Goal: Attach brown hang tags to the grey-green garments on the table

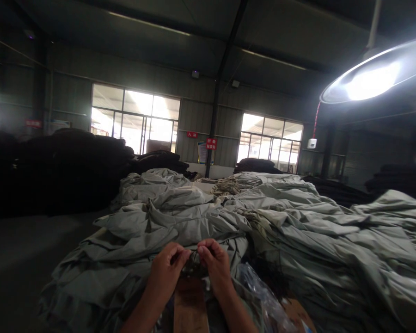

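My left hand and my right hand are close together at the lower middle, thumbs and forefingers pinched. A thin dark cord runs between the fingertips; its ends are too small to make out. Just under the hands is a dark tangle that I cannot make out clearly. Below it a brown wooden board points toward me between my forearms. Heaped grey-green fabric lies around and beyond both hands.
To the right of my right hand are a clear plastic bag, a dark stringy bundle and a piece of cardboard. More fabric is heaped at right. Dark stacks stand at left. A bright lamp hangs at upper right.
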The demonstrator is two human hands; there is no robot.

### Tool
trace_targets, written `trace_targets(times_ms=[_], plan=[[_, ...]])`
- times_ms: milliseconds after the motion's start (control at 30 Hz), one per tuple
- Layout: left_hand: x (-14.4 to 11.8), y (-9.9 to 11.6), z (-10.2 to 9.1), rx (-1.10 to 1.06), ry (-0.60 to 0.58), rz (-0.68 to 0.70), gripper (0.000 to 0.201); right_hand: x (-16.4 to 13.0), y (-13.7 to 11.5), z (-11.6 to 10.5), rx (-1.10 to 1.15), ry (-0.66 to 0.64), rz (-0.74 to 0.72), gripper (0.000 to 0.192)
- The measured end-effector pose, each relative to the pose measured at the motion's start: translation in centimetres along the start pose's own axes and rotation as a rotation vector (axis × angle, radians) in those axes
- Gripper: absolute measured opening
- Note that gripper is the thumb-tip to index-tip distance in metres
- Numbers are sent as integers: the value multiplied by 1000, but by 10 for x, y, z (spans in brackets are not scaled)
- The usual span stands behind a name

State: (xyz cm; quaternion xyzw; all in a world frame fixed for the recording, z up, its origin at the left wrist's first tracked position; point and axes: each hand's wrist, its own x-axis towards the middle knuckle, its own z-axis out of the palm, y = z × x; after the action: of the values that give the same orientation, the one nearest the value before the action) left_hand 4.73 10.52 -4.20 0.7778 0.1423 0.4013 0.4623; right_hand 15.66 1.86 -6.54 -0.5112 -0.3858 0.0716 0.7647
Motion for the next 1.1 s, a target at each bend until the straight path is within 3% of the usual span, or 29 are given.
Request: trace_targets(times_ms=[133, 333, 533, 667, 800, 967, 1100], plan=[[-1, 0, 0, 13, -149, -209, 58, -6, -7, 7, -24, -41, -115, 23], [6, -3, -7, -122, -189, -322, 53, -14, -15, 18, -180, -70, -427, 6], [1, 3, -11, 39, -215, -326, 64, -13, -14, 15, -192, -25, -402, 9], [0, 3, -6, -102, -221, -334, 60, -17, -15, 19, -152, -108, -405, 12], [-2, 10, -9, -228, -199, -349, 51, -19, -19, 21, -227, -73, -459, 17], [-9, 26, -19, -163, -342, -381, 51, -17, -19, 20, -248, -77, -461, 22], [-17, 40, -23, -170, -442, -369, 56, -19, -28, 21, -137, -135, -439, 24]])
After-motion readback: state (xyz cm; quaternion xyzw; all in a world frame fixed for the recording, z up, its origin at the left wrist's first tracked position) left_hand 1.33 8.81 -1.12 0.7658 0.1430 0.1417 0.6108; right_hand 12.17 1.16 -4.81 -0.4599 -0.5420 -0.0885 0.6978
